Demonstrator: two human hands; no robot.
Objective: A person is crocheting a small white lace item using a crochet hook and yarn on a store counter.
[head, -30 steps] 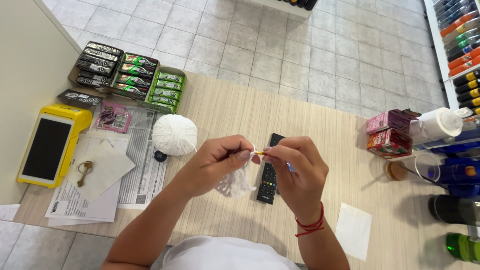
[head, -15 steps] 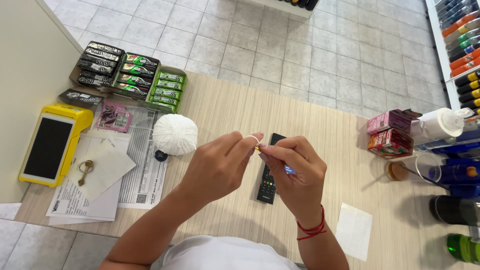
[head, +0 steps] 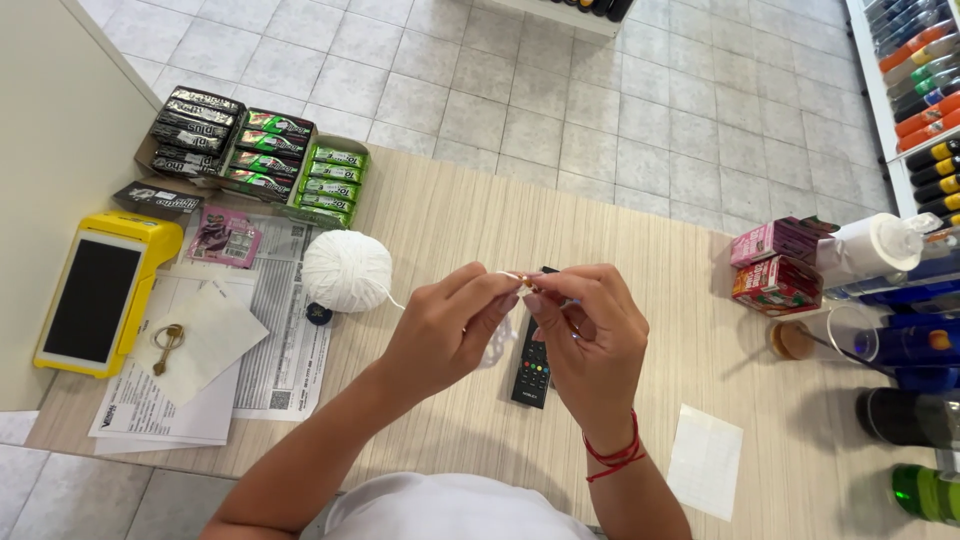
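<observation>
Over the middle of the wooden counter [head: 640, 260], both of my hands are raised and brought together. My left hand [head: 445, 325] has thumb and forefinger pinched shut on a strand of white yarn [head: 508, 275] and on a small piece of white crochet work [head: 497, 345], most of which hangs hidden behind the palm. My right hand [head: 590, 335] is closed, its fingertips meeting those of the left around a small gold-coloured tip; the tool itself is too covered to name with certainty. A red cord bracelet [head: 615, 455] sits on my right wrist.

A thin strand runs from my left fingers to the white yarn ball [head: 347, 271], which rests on the counter well left of my hands, at the edge of a printed paper sheet [head: 285, 350].

A black remote control [head: 532, 370] lies flat on the counter directly beneath my hands.

Further left: a yellow card terminal [head: 100, 290], a key [head: 165, 345] on a blank slip, a pink sachet [head: 225, 237], and a tray of wrapped bars [head: 255, 150] in black, red-green and green rows.

To the right: two pink-and-red cartons [head: 778, 265], a white bottle [head: 875, 245], and a white paper square [head: 705, 460] near my right forearm.
</observation>
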